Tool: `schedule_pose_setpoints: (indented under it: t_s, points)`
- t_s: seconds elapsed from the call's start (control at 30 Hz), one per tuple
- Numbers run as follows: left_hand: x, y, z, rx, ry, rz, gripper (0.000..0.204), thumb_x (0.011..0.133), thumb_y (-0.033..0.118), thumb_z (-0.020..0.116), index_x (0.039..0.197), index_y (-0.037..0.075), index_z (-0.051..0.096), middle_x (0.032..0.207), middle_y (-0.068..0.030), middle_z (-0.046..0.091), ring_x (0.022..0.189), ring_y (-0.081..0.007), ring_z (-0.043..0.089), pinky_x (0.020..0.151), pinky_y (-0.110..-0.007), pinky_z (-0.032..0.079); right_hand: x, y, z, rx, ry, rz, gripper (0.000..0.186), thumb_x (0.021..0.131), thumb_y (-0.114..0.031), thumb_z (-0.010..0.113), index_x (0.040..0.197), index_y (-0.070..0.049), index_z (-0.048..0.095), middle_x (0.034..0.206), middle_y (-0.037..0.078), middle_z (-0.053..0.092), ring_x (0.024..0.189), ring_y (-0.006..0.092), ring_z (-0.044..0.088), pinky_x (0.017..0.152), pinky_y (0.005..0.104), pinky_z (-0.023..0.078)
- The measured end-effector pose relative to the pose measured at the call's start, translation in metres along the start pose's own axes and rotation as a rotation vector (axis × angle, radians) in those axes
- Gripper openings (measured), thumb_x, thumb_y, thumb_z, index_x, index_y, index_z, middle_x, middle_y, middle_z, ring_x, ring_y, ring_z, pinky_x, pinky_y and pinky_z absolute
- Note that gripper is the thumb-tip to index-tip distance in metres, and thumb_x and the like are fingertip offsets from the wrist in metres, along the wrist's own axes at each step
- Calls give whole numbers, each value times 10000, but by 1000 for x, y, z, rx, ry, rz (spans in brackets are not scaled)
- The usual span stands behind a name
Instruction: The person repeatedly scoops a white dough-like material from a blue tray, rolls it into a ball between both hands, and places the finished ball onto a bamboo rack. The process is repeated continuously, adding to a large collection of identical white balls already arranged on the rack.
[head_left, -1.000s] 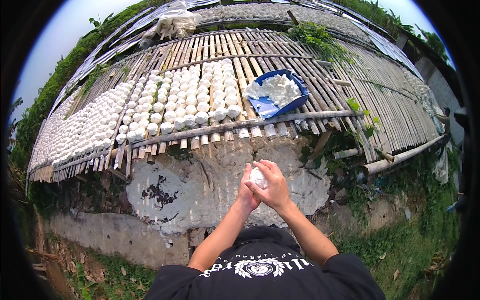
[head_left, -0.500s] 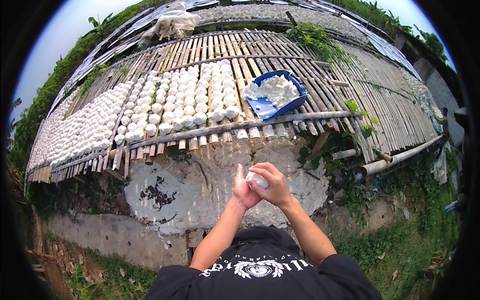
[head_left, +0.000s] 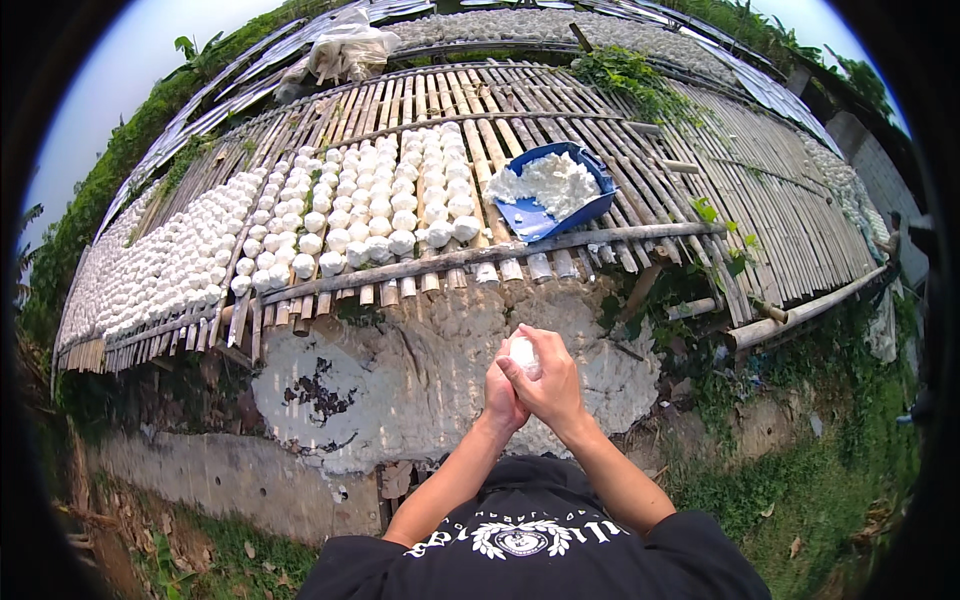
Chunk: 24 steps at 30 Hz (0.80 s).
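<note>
Between my cupped palms sits a white ball of paste (head_left: 524,356), its top showing through the gap between my fingers. My left hand (head_left: 503,389) wraps it from the left side. From the right, my right hand (head_left: 553,379) closes over it, its thumb crossing toward the left hand. Beyond my hands, on the bamboo slats, lies a blue scoop-shaped container (head_left: 562,212) holding a crumbly white mass (head_left: 552,183). To its left, many white balls (head_left: 378,222) like the held one stand in rows.
A bamboo pole (head_left: 480,255) runs along the near edge of the slatted rack (head_left: 640,190). Below it, white residue (head_left: 420,400) coats the ground, with a low concrete wall (head_left: 230,475) at left. Green vines (head_left: 625,78) grow over the slats, and a pale plastic sheet (head_left: 350,45) lies at the far left.
My hands have closed more tightly around the white ball and shifted slightly right. The left fingers, straight before, now curl around it.
</note>
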<state>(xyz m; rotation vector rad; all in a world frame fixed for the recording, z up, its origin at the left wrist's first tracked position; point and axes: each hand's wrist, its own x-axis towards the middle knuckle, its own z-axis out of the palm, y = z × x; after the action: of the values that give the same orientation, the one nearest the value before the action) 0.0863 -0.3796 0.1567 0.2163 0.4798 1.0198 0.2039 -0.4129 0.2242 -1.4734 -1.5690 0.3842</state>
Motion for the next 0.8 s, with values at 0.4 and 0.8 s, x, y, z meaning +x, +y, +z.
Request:
schedule_pose_setpoints:
  t_s: [0.4, 0.8]
  points:
    - [-8, 17, 23, -200, -284, -270, 633, 1167, 520, 327, 1556, 59, 519, 1518, -186, 608, 1336, -353, 653, 1169, -488, 526, 9, -10, -13, -24, -134, -149, 526, 813, -315, 887, 1256, -72, 741, 1258, 193, 700, 1160, 394, 690, 1010, 507, 547]
    - [0, 25, 37, -204, -381, -389, 783, 1112, 692, 319, 1524, 63, 541, 1594, -215, 535, 1497, -420, 498, 1258, -541, 422, 28, 4, 9, 10, -6, -507, 363, 836, -249, 857, 1138, -74, 759, 1125, 135, 716, 1030, 344, 708, 889, 454, 579]
